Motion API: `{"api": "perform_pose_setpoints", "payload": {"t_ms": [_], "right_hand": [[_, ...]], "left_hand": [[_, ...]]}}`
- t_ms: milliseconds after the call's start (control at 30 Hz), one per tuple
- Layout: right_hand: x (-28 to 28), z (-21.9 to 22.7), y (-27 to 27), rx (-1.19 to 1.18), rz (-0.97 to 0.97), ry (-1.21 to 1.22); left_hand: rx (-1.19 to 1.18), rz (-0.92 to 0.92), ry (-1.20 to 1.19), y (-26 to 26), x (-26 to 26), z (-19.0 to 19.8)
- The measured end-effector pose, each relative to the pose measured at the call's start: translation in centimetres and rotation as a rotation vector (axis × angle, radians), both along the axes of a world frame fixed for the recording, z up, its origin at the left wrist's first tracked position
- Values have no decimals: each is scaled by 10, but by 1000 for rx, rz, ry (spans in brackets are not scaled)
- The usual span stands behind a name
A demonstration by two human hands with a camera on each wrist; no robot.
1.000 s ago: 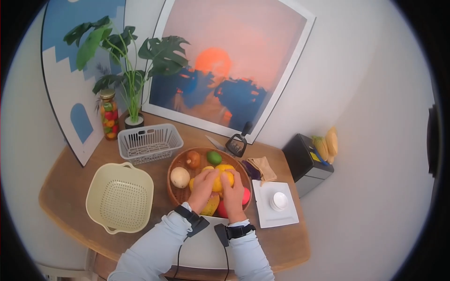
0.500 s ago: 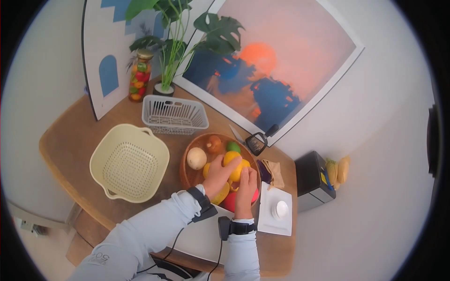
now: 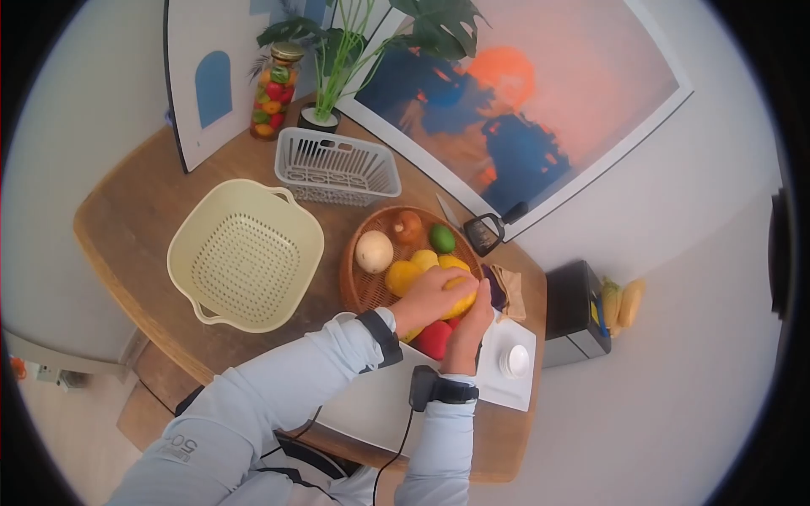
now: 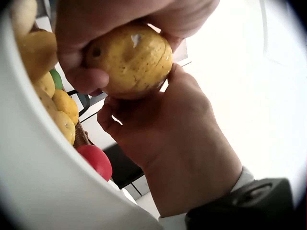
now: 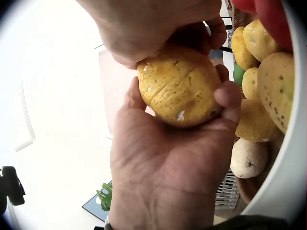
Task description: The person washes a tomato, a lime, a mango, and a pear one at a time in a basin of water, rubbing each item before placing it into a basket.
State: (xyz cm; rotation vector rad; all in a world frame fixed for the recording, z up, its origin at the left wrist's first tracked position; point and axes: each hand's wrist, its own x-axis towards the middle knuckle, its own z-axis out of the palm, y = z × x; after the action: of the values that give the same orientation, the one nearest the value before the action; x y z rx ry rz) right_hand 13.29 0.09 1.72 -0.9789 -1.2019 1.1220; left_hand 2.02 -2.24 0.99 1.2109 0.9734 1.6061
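Both hands hold one yellow potato (image 4: 132, 60), speckled and scuffed, over the front right of a round wicker tray (image 3: 348, 274). My left hand (image 3: 430, 299) curls round it from the left. My right hand (image 3: 470, 329) holds its other side, and part of the potato is hidden between the palms. Below them in the tray lie other yellow produce (image 3: 403, 277), a red round fruit (image 3: 434, 339), a pale round one (image 3: 374, 252), a brown onion (image 3: 407, 226) and a green fruit (image 3: 441, 238).
A pale green colander (image 3: 187, 270) stands left, a grey plastic basket (image 3: 337, 164) behind. A knife (image 3: 449, 209) and a black-handled tool (image 3: 485, 234) lie behind the tray. Right is a white square plate (image 3: 504, 392) bearing a small white container (image 3: 514, 361). A white tray (image 3: 363, 405) lies under the forearms.
The head view has turned, shifting the table up and rightward in frame. Both hands keep the potato and have moved toward the wicker tray's front right; the left hand now covers more of it.
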Motion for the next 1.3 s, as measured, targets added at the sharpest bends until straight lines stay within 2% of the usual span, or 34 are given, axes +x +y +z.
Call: {"api": "perform_pose_setpoints", "payload": {"t_ms": [33,67,133,167,233,267,333,433,467,533,567,633,667,733,767,800,867,900,967,1067,1133,1167,1233,1267,1300], "right_hand": [[-2,0,-2,6,-11,94],[-3,2,-4,108,-49,-67],[-4,6,-8,305,-127,-392],[-8,6,-9,444,-173,-485],[-16,7,-11,719,-266,-670],[-14,8,-14,593,-236,-668],[-9,11,-15,347,-170,-658],[8,7,2,-306,-24,-126],[9,3,3,-288,-31,-147],[11,4,4,-253,-52,-187],[7,3,5,61,-113,-339],[-7,-2,2,693,-233,-630],[-10,2,-3,649,-205,-642],[-13,14,-16,562,-152,-662],[-4,-2,-5,461,-103,-626],[12,-31,17,361,-53,-590],[20,-37,26,48,58,-385],[19,-19,17,-166,118,-213],[13,6,1,-227,123,-130],[-10,13,-12,290,-53,-391],[-15,7,-8,713,-180,-548],[-13,5,-7,460,-108,-472],[-2,3,-5,-39,39,-305],[4,3,-3,-126,95,-234],[11,4,-1,-214,152,-161]], "left_hand": [[27,63,39,-1,4,0],[51,125,78,-1,7,1],[-78,92,-127,2,6,2],[-142,74,-230,1,3,5],[-152,20,-248,3,-5,2],[-158,-6,-259,3,-7,0],[-160,55,41,-2,-6,4],[-23,240,372,-13,-2,8],[45,314,463,-15,1,9],[84,385,398,-14,7,7],[104,419,365,-11,9,6],[-50,215,99,-3,0,6],[-126,112,-32,-2,-4,6],[-160,118,13,-8,-7,12],[-176,122,34,-10,-8,15],[-89,206,192,-12,-7,14],[91,375,507,-16,-4,9],[93,372,454,-16,-2,7],[93,363,351,-13,0,6],[-115,286,36,-8,-4,12],[-157,213,48,-5,-12,9],[-177,177,54,-4,-14,7],[-38,279,346,-15,-13,16],[34,332,490,-21,-12,18],[97,374,507,-20,-9,13]]}}
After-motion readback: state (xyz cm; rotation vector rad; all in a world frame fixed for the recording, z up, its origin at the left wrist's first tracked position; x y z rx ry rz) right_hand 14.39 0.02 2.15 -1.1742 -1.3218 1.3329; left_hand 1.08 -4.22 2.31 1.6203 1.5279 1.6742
